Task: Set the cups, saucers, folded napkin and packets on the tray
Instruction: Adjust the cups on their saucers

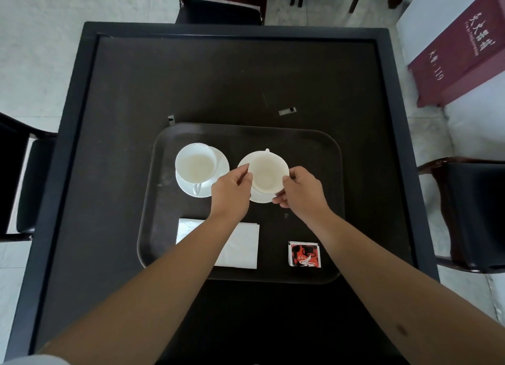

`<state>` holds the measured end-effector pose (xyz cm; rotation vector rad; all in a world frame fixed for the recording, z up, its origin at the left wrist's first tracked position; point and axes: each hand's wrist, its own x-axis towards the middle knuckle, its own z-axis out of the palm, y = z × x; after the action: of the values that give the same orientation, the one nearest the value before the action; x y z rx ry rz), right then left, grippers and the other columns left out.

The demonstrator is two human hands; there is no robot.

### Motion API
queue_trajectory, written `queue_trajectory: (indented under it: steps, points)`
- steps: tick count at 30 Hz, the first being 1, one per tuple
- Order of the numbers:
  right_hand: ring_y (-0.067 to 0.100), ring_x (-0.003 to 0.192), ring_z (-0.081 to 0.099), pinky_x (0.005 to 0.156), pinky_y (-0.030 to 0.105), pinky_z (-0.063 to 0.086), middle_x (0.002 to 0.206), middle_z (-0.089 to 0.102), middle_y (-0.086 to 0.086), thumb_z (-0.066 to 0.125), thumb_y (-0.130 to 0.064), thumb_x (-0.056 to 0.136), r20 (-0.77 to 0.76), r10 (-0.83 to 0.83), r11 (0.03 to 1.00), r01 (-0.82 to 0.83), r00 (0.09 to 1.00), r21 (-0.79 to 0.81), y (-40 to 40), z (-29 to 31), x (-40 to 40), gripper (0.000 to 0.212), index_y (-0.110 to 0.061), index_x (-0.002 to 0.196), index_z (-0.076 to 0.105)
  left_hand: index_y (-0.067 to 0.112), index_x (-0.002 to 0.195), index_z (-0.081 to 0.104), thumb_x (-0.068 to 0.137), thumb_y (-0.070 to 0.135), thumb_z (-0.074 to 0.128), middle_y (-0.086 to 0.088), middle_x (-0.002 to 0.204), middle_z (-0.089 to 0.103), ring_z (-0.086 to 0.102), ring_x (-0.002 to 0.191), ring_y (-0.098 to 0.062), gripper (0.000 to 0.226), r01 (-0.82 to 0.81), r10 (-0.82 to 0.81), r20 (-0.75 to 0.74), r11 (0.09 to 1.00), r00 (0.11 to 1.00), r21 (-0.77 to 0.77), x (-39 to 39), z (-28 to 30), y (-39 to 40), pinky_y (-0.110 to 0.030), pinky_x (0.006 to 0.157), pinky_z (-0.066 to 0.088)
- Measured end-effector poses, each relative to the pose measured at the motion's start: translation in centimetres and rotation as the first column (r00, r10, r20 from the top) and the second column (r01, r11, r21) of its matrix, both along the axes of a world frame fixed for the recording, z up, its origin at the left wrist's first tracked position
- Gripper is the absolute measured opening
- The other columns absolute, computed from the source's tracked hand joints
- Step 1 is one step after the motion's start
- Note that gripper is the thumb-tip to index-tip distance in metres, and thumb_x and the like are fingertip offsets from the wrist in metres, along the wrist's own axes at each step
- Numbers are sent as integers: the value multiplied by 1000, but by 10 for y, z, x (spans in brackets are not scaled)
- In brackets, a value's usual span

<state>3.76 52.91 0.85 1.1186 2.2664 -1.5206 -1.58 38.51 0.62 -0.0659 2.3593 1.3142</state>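
Both arms reach forward over the tray (153,190). The left hand (231,192) and right hand (302,191) pinch opposite rims of the right cup (266,173), fingers curled, on its saucer (261,198).

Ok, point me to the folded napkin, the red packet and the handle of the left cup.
folded napkin (243,248): head view, bare right half.
red packet (304,254): head view, middle of its printed face.
left cup (196,188): head view, on its handle, toward the camera.

A square black table with a raised dark rim (90,97) stands on a pale tiled floor (38,50). Dark wooden chairs with black seat cushions stand at its far (218,11), left (30,179) and right (472,214) sides. A maroon sign with pale lettering (461,45) stands upper right, and a small grey rectangular object (287,111) lies on the tabletop
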Motion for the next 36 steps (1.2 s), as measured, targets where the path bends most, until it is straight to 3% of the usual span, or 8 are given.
queue_trajectory:
  steps: [7,12,17,20,24,27,30,36]
  points:
    - [9,61,71,49,16,52,90,70,2,49,-22,100,-9,-23,1000,23,1000,-11,0,-4,2,18,-19,117,55,23,133,61,100,25,55,10,111,65,62,88,-6,34,-15,13,40,998,999,57,3,3,0,-39,89,58]
    - [11,64,70,54,21,55,88,67,-3,52,-35,98,-4,-84,996,84,996,24,2,-2,5,33,-20,127,50,22,140,52,100,30,52,3,134,61,56,119,-16,40,-32,27,67,997,997,71,7,10,-4,-31,102,45]
    - [17,114,54,86,29,46,127,56,0,61,-35,93,-75,-118,955,134,990,263,1,11,-2,51,-19,139,43,25,136,55,99,29,54,16,121,59,56,103,0,38,-33,38,-61,996,997,88,13,27,-32,-1,78,38]
    - [26,130,39,102,45,38,140,47,5,63,-36,89,-111,80,868,-15,991,497,-14,29,-15,52,-20,136,47,28,127,61,96,31,55,11,121,61,56,108,-6,32,-102,97,-197,995,976,-12,4,35,-64,-13,83,43]
    - [29,127,39,103,45,35,136,51,5,64,-29,88,-157,455,763,-293,876,576,-51,45,-39,43,-18,130,55,21,130,57,94,25,60,2,133,56,48,124,-22,37,-222,167,-299,962,939,-161,-22,34,-100,-36,99,42]
    - [29,123,46,101,44,39,135,53,8,62,-26,92,-108,638,661,-470,762,586,-81,41,-57,42,-16,132,55,19,138,51,95,26,59,-2,135,57,53,121,-24,44,-144,118,-125,963,985,-228,-38,26,-113,-34,92,46]
    - [26,118,54,97,39,45,136,53,7,59,-25,94,-78,607,690,-475,791,547,-105,31,-78,44,-18,137,49,17,132,57,96,29,57,-1,117,67,58,95,-16,37,-55,51,-25,972,998,-227,-47,18,-117,-25,72,42]
    - [18,84,59,74,35,53,107,66,9,59,-16,93,50,350,819,-332,935,468,-114,16,-103,26,-17,119,55,18,123,60,93,29,62,4,101,62,58,89,-16,32,-68,74,26,981,997,-184,-63,12,-117,-24,61,42]
